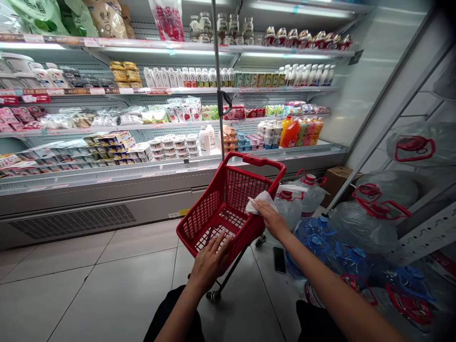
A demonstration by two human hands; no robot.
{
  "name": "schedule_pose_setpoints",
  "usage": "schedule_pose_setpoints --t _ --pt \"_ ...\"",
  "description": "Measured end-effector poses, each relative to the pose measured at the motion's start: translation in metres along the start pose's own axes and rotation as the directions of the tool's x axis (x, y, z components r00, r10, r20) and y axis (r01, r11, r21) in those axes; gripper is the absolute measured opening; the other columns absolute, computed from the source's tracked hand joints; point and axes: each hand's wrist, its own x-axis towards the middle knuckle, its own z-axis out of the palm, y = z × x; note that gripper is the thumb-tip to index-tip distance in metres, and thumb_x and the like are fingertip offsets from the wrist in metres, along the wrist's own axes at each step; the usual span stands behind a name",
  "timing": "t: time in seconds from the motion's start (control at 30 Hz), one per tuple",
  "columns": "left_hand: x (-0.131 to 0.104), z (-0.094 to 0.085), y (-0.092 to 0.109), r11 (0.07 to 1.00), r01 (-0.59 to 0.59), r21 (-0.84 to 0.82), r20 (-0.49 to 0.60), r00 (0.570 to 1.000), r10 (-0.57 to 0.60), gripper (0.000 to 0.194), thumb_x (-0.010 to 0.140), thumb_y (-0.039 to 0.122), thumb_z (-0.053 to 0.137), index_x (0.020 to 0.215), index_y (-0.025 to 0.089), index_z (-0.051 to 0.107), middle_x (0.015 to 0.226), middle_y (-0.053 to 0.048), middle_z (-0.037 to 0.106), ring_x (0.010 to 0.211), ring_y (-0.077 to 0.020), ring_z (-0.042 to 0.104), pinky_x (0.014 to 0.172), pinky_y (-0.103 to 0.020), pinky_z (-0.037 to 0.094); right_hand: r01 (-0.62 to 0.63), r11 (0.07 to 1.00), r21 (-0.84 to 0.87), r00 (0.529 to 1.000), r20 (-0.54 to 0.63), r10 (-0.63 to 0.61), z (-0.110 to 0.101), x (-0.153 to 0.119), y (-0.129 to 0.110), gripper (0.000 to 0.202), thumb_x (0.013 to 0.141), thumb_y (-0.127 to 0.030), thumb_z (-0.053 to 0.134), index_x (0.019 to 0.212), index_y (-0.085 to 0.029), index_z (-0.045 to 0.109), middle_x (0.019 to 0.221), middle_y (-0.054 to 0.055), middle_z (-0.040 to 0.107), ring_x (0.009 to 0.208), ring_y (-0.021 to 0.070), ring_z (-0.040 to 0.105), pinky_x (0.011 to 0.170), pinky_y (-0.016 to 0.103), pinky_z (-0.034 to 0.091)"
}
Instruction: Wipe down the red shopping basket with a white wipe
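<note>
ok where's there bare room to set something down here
Bare floor lies left of the red cart, below the fridge's vent grille. It's crowded right of the phone, among blue-capped bottles, and along the packed shelves.

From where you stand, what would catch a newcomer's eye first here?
The bright red basket cart in the middle, with the left hand at its near side and the right hand pressing a white cloth or tissue to its rim. Behind it runs a brightly lit chilled shelf unit full of packaged goods. Big water bottles with blue tops crowd the floor on the right.
</note>
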Motion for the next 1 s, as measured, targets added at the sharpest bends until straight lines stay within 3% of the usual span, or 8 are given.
schedule_pose_setpoints --t 0.23,0.33,0.4,0.5,0.63,0.73,0.83,1.0 --pt "-0.009 0.007 0.033 0.996 0.088 0.022 -0.065 0.994 -0.087 0.077 0.103 0.018 0.050 0.169 0.035 0.013 0.172 -0.006 0.032 0.149 -0.0269 0.048 0.108 -0.040 0.054 0.107 0.988 0.109 0.991 0.072 -0.115 0.022 -0.048 -0.098 0.081 0.092 0.004 0.030 0.166 -0.029 0.029 0.164 0.004 0.046 0.155 0.0173 0.036 0.127 0.050 0.036" --pt "-0.016 0.006 0.055 0.991 0.132 -0.009 -0.093 0.987 -0.132 0.077 0.103 0.019 0.049 0.169 0.034 0.012 0.174 -0.007 0.026 0.153 -0.0289 0.041 0.111 -0.043 0.052 0.161 0.979 0.125 0.981 0.087 -0.172 0.018 -0.066 -0.120 0.076 0.097 0.002 0.032 0.166 -0.029 0.029 0.162 0.004 0.049 0.154 0.0168 0.037 0.126 0.046 0.039" --pt "-0.020 0.001 0.066 0.989 0.142 -0.052 -0.095 0.985 -0.146 0.079 0.103 0.022 0.051 0.170 0.032 0.011 0.176 -0.009 0.020 0.156 -0.0305 0.036 0.112 -0.044 0.051 0.209 0.971 0.116 0.967 0.123 -0.223 0.008 -0.071 -0.114 0.072 0.100 0.000 0.033 0.165 -0.031 0.030 0.159 0.002 0.052 0.153 0.0155 0.040 0.126 0.045 0.039" --pt "-0.023 -0.015 0.064 0.993 0.046 -0.112 -0.036 0.998 -0.051 0.094 0.095 0.039 0.066 0.170 0.027 0.011 0.176 -0.012 0.014 0.157 -0.0343 0.033 0.115 -0.047 0.048 0.224 0.973 0.060 0.960 0.156 -0.231 -0.011 -0.065 -0.076 0.071 0.101 -0.001 0.033 0.164 -0.034 0.032 0.160 0.000 0.052 0.151 0.0146 0.043 0.127 0.045 0.037" --pt "-0.021 -0.036 0.023 0.979 -0.182 -0.088 0.078 0.979 0.189 0.109 0.083 0.065 0.075 0.169 0.035 0.016 0.173 -0.004 0.028 0.157 -0.0362 0.032 0.127 -0.056 0.030 0.104 0.994 -0.021 0.992 0.080 -0.102 -0.027 -0.042 -0.013 0.075 0.098 0.001 0.029 0.164 -0.035 0.033 0.164 -0.001 0.045 0.153 0.0151 0.040 0.129 0.048 0.032" --pt "-0.022 -0.038 -0.007 0.982 -0.174 -0.069 0.101 0.978 0.181 0.121 0.074 0.080 0.073 0.169 0.033 0.016 0.171 -0.006 0.035 0.153 -0.0356 0.039 0.124 -0.050 0.036 0.042 0.999 -0.001 0.999 0.028 -0.042 -0.026 -0.023 0.014 0.073 0.098 0.000 0.028 0.162 -0.033 0.039 0.164 0.000 0.045 0.154 0.0161 0.038 0.129 0.049 0.031" --pt "-0.024 -0.030 -0.016 0.992 -0.114 -0.060 0.103 0.987 0.120 0.122 0.073 0.081 0.073 0.169 0.032 0.016 0.170 -0.007 0.038 0.150 -0.0331 0.045 0.113 -0.041 0.049 0.008 1.000 0.022 1.000 0.005 -0.009 -0.017 -0.011 0.020 0.067 0.100 -0.004 0.029 0.160 -0.030 0.044 0.162 0.003 0.048 0.154 0.0172 0.038 0.129 0.050 0.032" --pt "-0.022 -0.019 -0.008 0.998 -0.048 -0.046 0.070 0.996 0.051 0.124 0.071 0.084 0.072 0.169 0.032 0.016 0.171 -0.006 0.035 0.152 -0.0349 0.040 0.108 -0.040 0.051 0.001 1.000 0.024 1.000 0.012 -0.001 -0.005 -0.017 0.001 0.071 0.095 -0.002 0.030 0.159 -0.031 0.045 0.160 0.002 0.052 0.154 0.0177 0.039 0.127 0.053 0.034"
